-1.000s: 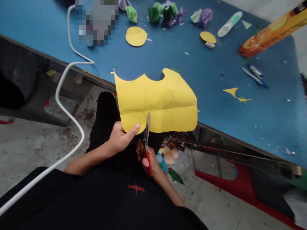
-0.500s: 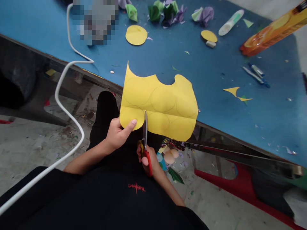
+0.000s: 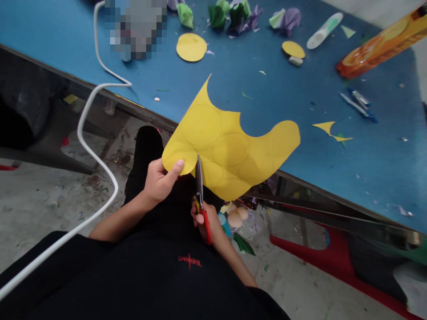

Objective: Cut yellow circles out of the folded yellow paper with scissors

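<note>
A yellow paper sheet [image 3: 230, 149] marked with several drawn circles hangs over the near edge of the blue table, its upper border cut into curves. My left hand [image 3: 162, 180] pinches a rounded part of it at the lower left, thumb on top. My right hand [image 3: 207, 220] is closed round the red and yellow handles of the scissors [image 3: 199, 180]. The scissor blades point up, at the right border of the rounded part, and look nearly closed. On the table lie a cut yellow circle [image 3: 191, 47] and a smaller yellow disc [image 3: 293, 49].
Crumpled green and purple papers [image 3: 233, 15], a white tube [image 3: 324, 31], an orange bottle [image 3: 376, 44], a pen [image 3: 358, 106] and yellow scraps [image 3: 330, 131] lie on the blue table [image 3: 233, 80]. A white cable [image 3: 96, 155] crosses the left side. Below stands a red chair [image 3: 313, 253].
The yellow sheet has turned clockwise, its right end reaching further right over the table. My left hand has shifted slightly left and up. The scissors stay nearly in place, their tip slightly left.
</note>
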The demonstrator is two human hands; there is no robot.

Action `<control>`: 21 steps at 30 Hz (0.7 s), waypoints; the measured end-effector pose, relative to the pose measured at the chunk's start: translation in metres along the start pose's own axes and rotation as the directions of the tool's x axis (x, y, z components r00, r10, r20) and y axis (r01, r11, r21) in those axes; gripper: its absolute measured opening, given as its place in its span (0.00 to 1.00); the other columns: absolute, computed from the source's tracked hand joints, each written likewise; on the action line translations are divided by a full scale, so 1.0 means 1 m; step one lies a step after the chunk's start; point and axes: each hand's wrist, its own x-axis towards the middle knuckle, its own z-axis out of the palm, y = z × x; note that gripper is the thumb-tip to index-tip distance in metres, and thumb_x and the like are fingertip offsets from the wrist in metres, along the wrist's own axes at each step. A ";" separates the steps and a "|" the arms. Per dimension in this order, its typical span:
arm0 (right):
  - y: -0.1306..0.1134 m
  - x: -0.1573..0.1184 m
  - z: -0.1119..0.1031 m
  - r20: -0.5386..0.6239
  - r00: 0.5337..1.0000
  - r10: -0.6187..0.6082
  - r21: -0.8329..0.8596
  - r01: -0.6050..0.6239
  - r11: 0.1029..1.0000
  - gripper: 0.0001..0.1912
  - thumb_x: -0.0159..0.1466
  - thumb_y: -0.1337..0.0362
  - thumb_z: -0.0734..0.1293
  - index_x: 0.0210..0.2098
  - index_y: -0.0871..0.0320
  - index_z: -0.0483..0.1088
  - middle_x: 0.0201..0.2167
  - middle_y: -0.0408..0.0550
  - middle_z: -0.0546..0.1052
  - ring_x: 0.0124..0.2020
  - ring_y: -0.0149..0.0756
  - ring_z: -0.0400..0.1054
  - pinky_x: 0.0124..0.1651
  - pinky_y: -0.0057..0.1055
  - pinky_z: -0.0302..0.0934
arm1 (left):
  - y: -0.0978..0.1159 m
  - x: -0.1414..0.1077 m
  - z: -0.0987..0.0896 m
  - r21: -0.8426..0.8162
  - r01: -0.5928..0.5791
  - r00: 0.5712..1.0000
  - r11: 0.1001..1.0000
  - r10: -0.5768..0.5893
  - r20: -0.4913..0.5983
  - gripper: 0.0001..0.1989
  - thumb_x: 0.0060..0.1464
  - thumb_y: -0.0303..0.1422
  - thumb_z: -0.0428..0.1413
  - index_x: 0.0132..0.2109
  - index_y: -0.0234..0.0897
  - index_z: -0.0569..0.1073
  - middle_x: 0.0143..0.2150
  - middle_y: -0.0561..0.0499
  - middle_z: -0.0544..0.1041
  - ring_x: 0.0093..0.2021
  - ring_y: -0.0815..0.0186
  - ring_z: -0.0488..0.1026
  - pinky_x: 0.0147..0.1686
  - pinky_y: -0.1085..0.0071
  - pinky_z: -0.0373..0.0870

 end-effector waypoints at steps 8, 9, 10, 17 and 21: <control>-0.012 0.004 -0.004 0.067 0.997 -0.039 -0.025 0.041 0.999 0.48 0.42 0.17 0.50 0.35 0.55 0.60 0.25 0.43 0.64 0.22 0.32 0.57 0.23 0.28 0.54 | 0.001 -0.003 0.005 -0.021 0.005 1.000 1.000 -0.004 0.024 0.16 0.55 0.43 0.60 0.27 0.36 0.76 0.24 0.49 0.78 0.27 0.65 0.78 0.26 0.72 0.75; -0.012 0.005 -0.004 0.070 0.997 -0.038 -0.023 0.040 0.999 0.48 0.42 0.17 0.50 0.36 0.55 0.60 0.26 0.43 0.64 0.22 0.32 0.57 0.23 0.29 0.54 | 0.001 -0.004 0.007 -0.022 -0.004 0.999 1.000 0.004 0.033 0.16 0.56 0.44 0.59 0.28 0.36 0.76 0.24 0.49 0.78 0.27 0.64 0.78 0.27 0.72 0.75; -0.012 0.006 -0.003 0.073 0.997 -0.036 -0.025 0.038 0.999 0.49 0.42 0.17 0.49 0.36 0.55 0.61 0.26 0.44 0.65 0.22 0.32 0.57 0.23 0.29 0.54 | 0.002 -0.005 0.008 -0.024 -0.011 0.999 1.000 0.012 0.039 0.16 0.56 0.44 0.59 0.28 0.36 0.76 0.24 0.49 0.78 0.27 0.64 0.78 0.27 0.72 0.76; -0.020 0.011 -0.015 0.017 0.997 -0.070 -0.085 0.071 0.994 0.48 0.43 0.18 0.48 0.35 0.54 0.61 0.26 0.43 0.66 0.22 0.33 0.60 0.24 0.29 0.56 | 0.006 0.004 0.011 0.067 -0.133 0.989 0.989 0.128 0.076 0.15 0.58 0.39 0.57 0.28 0.34 0.76 0.25 0.49 0.78 0.28 0.64 0.77 0.31 0.71 0.75; -0.038 0.012 -0.034 -0.050 0.994 -0.094 -0.154 0.085 0.984 0.42 0.52 0.21 0.51 0.34 0.55 0.63 0.25 0.43 0.66 0.23 0.33 0.60 0.24 0.28 0.54 | 0.008 0.023 0.013 0.156 -0.251 0.968 0.955 0.244 0.064 0.12 0.56 0.39 0.58 0.33 0.35 0.77 0.34 0.46 0.80 0.37 0.61 0.77 0.39 0.67 0.75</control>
